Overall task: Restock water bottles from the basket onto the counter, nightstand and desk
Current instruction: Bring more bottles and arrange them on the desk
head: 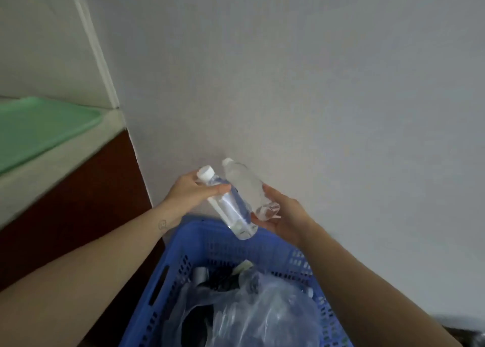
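White wall fills the background. At frame centre, above the blue perforated plastic basket, the left hand grips a clear white-capped water bottle near its neck. The right hand curls its fingers under a second clear plastic bottle.

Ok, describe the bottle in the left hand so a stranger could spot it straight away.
Find the blue basket by the white wall. Above its far rim, two hands hold tilted water bottles side by side. Yours is the bottle in the left hand: bluish sheen, white cap, unlike the paler bottle in the right hand.
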